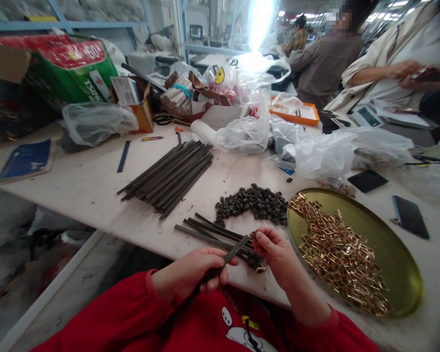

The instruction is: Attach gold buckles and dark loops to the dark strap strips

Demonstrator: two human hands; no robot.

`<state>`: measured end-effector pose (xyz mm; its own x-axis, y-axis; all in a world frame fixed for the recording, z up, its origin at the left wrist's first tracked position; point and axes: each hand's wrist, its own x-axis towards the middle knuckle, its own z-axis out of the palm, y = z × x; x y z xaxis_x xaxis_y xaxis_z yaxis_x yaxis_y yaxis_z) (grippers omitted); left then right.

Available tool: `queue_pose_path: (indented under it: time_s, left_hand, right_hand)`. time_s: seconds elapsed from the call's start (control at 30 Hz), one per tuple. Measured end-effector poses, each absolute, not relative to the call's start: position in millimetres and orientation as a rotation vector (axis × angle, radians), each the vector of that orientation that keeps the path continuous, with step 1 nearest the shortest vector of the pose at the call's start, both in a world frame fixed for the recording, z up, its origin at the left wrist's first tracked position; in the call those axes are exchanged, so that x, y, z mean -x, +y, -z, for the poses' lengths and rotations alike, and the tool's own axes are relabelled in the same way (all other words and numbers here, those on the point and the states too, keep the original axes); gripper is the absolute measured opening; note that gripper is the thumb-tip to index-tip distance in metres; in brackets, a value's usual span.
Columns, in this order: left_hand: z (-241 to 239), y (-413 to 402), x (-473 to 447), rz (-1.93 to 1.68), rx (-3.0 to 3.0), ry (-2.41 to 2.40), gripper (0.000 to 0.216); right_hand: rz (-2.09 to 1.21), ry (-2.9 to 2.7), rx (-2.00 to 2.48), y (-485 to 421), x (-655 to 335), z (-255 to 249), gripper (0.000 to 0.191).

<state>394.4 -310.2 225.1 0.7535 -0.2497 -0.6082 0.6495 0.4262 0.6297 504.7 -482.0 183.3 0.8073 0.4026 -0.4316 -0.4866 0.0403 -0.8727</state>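
Observation:
My left hand (200, 271) is closed around a dark strap (238, 248), whose end points up towards my right hand (275, 250). Thumb and fingers of that right hand pinch a small dark loop (254, 235) beside the strap's tip; whether the two touch is unclear. Behind my hands lie several loose dark straps (205, 230), with a gold buckle (260, 269) at the near end. Beyond them sits a heap of small dark loops (254, 201). A larger stack of dark straps (168, 173) lies to the left.
On the right, a round golden tray (407, 288) holds many gold buckles (339, 254). Past it lie a phone (410, 216) and a black flat object (367, 181). Plastic bags (315, 151) and boxes crowd the back. A blue notebook (25, 159) is far left. Other people are at the back right.

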Motion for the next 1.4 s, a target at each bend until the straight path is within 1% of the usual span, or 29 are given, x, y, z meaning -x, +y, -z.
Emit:
queue_pose_path:
  time_s: [0.33,0.47,0.67,0.83,1.07,1.2,1.33,1.4]
  left_hand:
    - [-225,-310,-394,0.591,-0.984,0.453,0.03]
    - [-228,-312,-395,0.604,-1.115,0.445,0.029]
    - [-228,-311,-395,0.606,-1.299,0.385,0.026]
    - [-229,-310,-396,0.614,-1.337,0.392,0.026]
    - [-229,-309,-394,0.586,-1.662,0.269,0.032]
    - [-232,-308,-397,0.547,-1.817,0.198,0.034]
    - [-236,-312,-402,0.47,-1.873,0.161,0.03]
    - [-235,-317,-404,0.407,-1.85,0.222,0.029]
  right_hand:
    - [-0.681,0.101,1.293,-479,-499,-184,0.027]
    - [-0.741,0.13,1.26,-476,-496,-189,0.035]
    - [-0.803,0.156,1.172,-475,-493,-193,0.031]
    - [-0.776,0.101,1.254,-478,-491,-190,0.029]
    - [-0.748,0.042,1.377,-480,-489,-191,0.035]
    - [-0.787,-0.058,1.477,-477,-484,-198,0.034]
    - [-0.836,-0.089,1.357,-471,-475,-196,0.036]
    - [-0.802,-0.061,1.291,-466,-469,-192,0.032]
